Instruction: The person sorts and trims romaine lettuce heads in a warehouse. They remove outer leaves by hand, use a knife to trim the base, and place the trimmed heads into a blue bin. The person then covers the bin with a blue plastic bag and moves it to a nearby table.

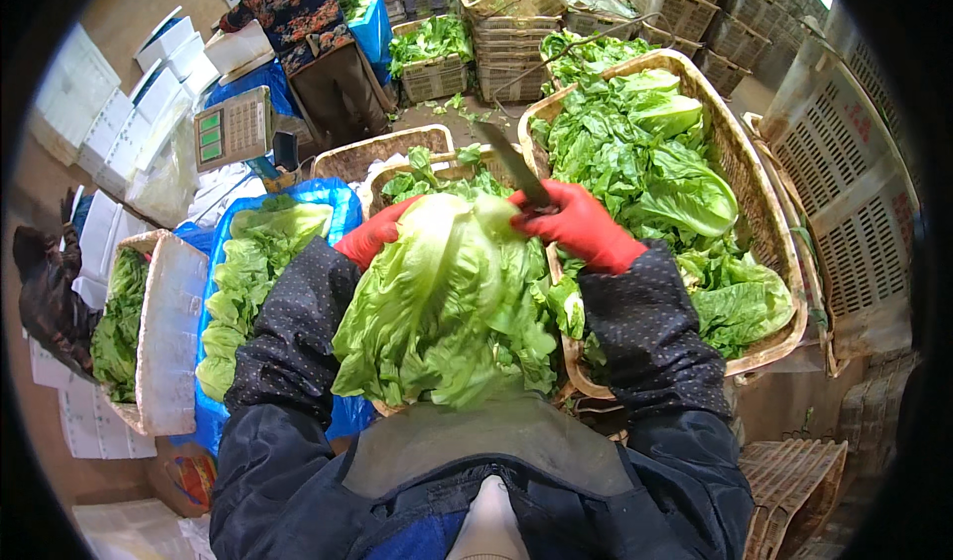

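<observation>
A large head of leafy lettuce (pixel 447 299) hangs in front of my chest. My left hand (pixel 376 234), in a red glove, grips its upper left side. In my red-gloved right hand (pixel 569 225) is a knife (pixel 510 159), its dark blade pointing up and away; the fingers also touch the upper right leaves. A plastic crate (pixel 770 225) full of lettuce heads (pixel 689 180) stands to the right. Beneath the held lettuce, a crate with loose leaves (pixel 476 180) is partly hidden. On the left, lettuce heads (pixel 260 262) fill a container lined with blue plastic (pixel 350 196).
A scale (pixel 232 129) with a keypad stands beyond the blue-lined container. A person (pixel 298 16) in a floral top is at the back left. White foam boxes (pixel 104 113) line the left. Stacked crates (pixel 514 61) stand behind, and a tall slatted crate (pixel 849 195) leans at right.
</observation>
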`<move>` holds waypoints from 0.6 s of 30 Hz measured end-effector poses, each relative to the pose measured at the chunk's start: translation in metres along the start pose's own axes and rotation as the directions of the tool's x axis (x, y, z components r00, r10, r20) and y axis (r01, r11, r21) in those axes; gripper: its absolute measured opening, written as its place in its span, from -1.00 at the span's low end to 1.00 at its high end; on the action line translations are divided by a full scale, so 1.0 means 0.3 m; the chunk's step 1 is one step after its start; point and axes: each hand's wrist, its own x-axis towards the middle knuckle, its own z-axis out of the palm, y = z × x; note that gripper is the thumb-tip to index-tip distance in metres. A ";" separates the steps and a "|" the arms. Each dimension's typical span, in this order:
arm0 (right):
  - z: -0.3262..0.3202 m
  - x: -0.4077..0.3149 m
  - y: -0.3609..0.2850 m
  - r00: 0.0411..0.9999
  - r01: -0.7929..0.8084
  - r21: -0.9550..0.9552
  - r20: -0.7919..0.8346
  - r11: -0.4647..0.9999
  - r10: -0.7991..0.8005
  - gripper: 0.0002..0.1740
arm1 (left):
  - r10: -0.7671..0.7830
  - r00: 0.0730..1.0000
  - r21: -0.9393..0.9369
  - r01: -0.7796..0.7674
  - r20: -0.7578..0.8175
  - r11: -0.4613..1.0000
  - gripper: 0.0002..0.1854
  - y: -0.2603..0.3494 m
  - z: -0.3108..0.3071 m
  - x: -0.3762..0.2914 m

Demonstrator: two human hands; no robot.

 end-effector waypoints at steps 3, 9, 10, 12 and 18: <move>-0.112 -0.042 0.014 0.948 0.210 -0.444 -0.126 0.871 -0.292 -0.59 | -0.098 0.975 0.038 0.108 -0.198 0.993 0.02 -0.004 -0.017 -0.026; 0.014 -0.068 0.176 0.966 0.228 0.005 -0.128 0.974 -0.225 -0.44 | 0.414 0.798 0.640 -0.048 -0.437 0.767 -0.31 0.019 0.013 0.006; 0.083 -0.054 0.209 0.995 0.075 0.313 -0.086 0.947 -0.051 -0.41 | 0.363 0.784 0.605 0.021 -0.504 0.796 -0.26 0.022 0.034 0.021; 0.204 -0.045 0.265 1.000 0.012 0.768 0.003 0.640 -0.023 -0.39 | 0.164 0.859 0.420 0.064 -0.485 0.905 -0.15 0.031 0.089 0.045; 0.320 -0.082 0.327 0.966 0.260 0.853 -0.235 0.453 -0.110 -0.34 | 0.331 0.873 0.582 -0.067 -0.360 0.811 -0.09 0.069 0.283 -0.050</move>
